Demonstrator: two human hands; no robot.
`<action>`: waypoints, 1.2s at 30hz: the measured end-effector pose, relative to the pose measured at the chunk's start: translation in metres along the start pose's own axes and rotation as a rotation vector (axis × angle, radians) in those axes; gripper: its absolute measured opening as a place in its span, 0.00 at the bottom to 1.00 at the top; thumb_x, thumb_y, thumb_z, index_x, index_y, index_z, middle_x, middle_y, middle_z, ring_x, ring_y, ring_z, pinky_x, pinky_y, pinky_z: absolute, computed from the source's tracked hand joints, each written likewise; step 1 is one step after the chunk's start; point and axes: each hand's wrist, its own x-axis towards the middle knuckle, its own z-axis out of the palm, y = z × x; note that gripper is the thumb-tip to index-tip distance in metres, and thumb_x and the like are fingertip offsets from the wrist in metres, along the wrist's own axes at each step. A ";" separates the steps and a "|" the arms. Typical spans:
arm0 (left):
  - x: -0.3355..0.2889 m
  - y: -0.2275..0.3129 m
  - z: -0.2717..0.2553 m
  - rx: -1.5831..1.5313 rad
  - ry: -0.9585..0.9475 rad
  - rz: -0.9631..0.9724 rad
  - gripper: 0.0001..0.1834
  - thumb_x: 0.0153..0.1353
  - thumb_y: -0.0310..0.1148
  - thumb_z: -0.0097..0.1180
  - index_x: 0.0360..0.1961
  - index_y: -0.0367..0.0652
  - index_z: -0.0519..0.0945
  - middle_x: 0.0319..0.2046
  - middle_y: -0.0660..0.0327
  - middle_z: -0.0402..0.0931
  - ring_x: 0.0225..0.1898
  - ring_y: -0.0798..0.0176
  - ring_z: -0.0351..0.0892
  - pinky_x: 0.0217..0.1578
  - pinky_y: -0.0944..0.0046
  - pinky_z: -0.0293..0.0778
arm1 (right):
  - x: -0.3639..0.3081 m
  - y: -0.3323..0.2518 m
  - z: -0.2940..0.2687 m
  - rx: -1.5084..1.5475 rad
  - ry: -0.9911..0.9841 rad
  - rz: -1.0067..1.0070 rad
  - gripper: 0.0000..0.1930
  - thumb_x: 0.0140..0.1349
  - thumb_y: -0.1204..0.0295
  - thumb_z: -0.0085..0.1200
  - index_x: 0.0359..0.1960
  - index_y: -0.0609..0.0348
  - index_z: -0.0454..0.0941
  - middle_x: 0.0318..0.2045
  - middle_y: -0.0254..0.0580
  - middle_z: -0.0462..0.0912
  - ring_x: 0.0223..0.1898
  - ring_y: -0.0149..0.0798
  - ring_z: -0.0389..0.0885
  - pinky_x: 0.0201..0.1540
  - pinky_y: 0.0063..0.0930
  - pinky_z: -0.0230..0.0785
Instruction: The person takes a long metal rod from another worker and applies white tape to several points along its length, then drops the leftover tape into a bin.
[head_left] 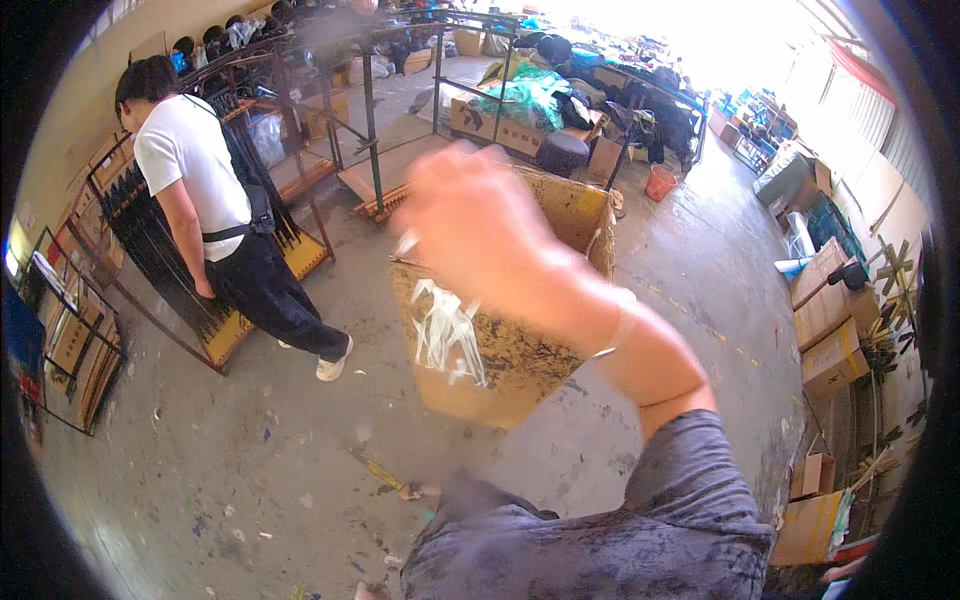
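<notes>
Over open carton (560, 215) — hand (480, 225), plastic wrap (447, 330).

Blurred right hand (480, 225) with clear plastic wrapper (447, 335) over cardboard box (520, 360).

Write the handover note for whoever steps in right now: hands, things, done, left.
Right hand: raised and blurred, over the cardboard box, pinching a clear plastic wrapper that hangs in front of the box wall.
Left hand: not in view.
Box: open, on the concrete floor, stained. What lies inside is hidden by the hand.
Nearby: a person in a white shirt bends at a metal rack to the left, away from the box.
Done: wrapper is in hand.
Left: wrapper not yet let go; scraps lie on the floor.
</notes>
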 end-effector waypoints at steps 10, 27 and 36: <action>-0.035 -0.014 0.002 -0.366 0.045 -0.135 0.10 0.59 0.37 0.46 0.30 0.40 0.69 0.23 0.64 0.72 0.25 0.63 0.70 0.28 0.64 0.68 | -0.056 -0.273 0.140 0.033 -0.372 -0.825 0.09 0.42 0.70 0.53 0.27 0.54 0.81 0.24 0.42 0.75 0.34 0.43 0.71 0.36 0.33 0.58; -0.101 -0.118 -0.056 0.625 0.010 0.155 0.13 0.52 0.37 0.54 0.27 0.37 0.69 0.22 0.56 0.73 0.20 0.59 0.73 0.22 0.61 0.71 | -0.055 -0.075 0.176 -0.002 -0.745 -0.188 0.08 0.45 0.69 0.56 0.30 0.50 0.81 0.37 0.36 0.76 0.46 0.37 0.70 0.44 0.32 0.60; -0.082 -0.036 -0.009 -0.334 0.155 -0.270 0.10 0.57 0.37 0.47 0.34 0.42 0.66 0.21 0.52 0.72 0.19 0.53 0.74 0.17 0.57 0.70 | -0.050 -0.007 0.187 0.028 -0.603 0.117 0.07 0.45 0.71 0.56 0.28 0.55 0.81 0.34 0.38 0.77 0.42 0.39 0.72 0.44 0.32 0.62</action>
